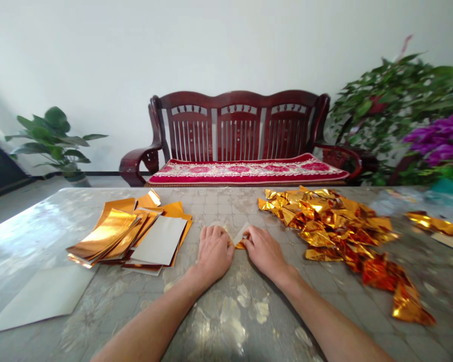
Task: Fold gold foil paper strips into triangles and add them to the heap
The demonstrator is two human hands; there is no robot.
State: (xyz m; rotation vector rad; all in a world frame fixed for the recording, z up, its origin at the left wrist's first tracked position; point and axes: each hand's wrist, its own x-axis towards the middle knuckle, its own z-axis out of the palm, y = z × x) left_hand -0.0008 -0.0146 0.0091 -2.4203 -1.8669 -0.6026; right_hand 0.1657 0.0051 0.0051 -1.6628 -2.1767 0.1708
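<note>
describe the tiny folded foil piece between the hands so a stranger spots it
On the table facing the red bench, find the left hand and right hand. The small folded foil piece sits at the right hand's fingertips, white and gold, far smaller than the stacked sheets.

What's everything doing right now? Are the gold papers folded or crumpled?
Left hand, touching the folded piece.
Right hand, touching the folded piece.
Small folded foil piece, folded, between the hands.
Gold foil sheets, stacked, overlapping.
Gold foil pile, crumpled.
White sheet, lying flat.
</note>
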